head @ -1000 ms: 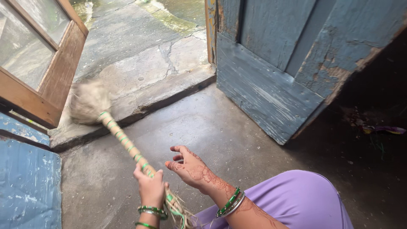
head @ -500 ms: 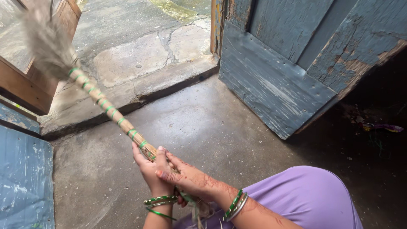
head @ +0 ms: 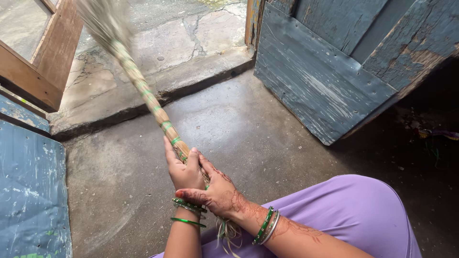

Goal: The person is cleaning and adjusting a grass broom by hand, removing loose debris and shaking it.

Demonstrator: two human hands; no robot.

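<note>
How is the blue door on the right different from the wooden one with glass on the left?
The blue door is solid planks with peeling, worn paint, while the wooden door is bare brown wood framing glass panes. The blue door stands on the inner concrete floor; the wooden door swings out over the cracked stone step. Both are open, either side of the doorway.

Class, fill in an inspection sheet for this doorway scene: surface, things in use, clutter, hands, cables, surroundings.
Surface: grey concrete floor, damp sheen, stone threshold beyond.
Things in use: grass broom with green bands, raised, bristle end blurred.
Clutter: small litter in the dark corner at right.
Hands: left hand gripping the broom handle; right hand closed over it lower down; green bangles on both wrists.
Cables: nothing seen.
Surroundings: worn blue door, wooden glazed frame, purple garment.
</note>
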